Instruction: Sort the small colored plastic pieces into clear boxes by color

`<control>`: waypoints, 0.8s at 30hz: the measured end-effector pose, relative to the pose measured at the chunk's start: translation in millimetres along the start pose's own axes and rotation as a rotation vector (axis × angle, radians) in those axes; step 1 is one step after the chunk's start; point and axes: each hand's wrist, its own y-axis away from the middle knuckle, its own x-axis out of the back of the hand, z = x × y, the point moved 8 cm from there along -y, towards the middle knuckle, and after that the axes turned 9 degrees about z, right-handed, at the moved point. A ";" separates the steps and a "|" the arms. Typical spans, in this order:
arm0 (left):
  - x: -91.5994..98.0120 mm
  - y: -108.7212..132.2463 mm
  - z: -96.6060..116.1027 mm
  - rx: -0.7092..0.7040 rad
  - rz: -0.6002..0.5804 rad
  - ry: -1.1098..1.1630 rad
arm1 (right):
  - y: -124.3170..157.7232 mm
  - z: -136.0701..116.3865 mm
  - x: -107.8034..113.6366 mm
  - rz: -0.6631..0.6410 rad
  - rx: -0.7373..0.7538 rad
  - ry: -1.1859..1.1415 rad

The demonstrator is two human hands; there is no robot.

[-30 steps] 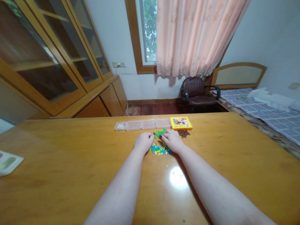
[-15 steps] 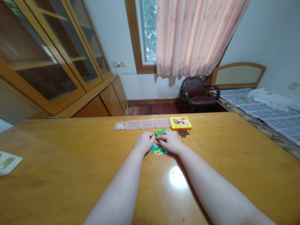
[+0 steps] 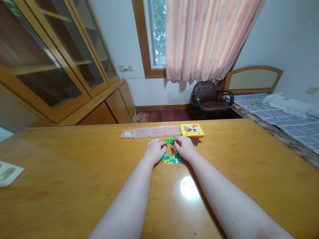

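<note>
My left hand (image 3: 155, 151) rests at the left edge of the small pieces, its fingers curled together; anything between them is too small to make out. Opposite it, my right hand (image 3: 184, 148) has its fingers bent and pressed together beside the green pieces (image 3: 169, 141), and what it may hold is hidden. A mixed pile of blue, green, yellow and white pieces (image 3: 171, 159) lies between the wrists. Brown pieces (image 3: 196, 141) sit just beyond my right hand, partly covered by it.
Behind the hands are a clear compartment tray (image 3: 158, 131) and a yellow box (image 3: 192, 130) on the wooden table (image 3: 74, 172). A white object (image 3: 9, 173) lies at the far left. Past the table stand a chair (image 3: 208, 96) and a bed.
My hands have moved apart, uncovering more green pieces between them. My right hand has shifted slightly right and now covers part of the brown pieces.
</note>
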 end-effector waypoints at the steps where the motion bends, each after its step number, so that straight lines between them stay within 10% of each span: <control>1: 0.3 -0.3 0.4 -0.004 0.006 0.004 | 1.2 -5.0 -2.9 -0.046 0.045 -0.005; 24: -5.7 -2.1 0.3 -0.021 -0.020 0.122 | 5.6 -16.1 -12.8 -0.136 0.168 -0.034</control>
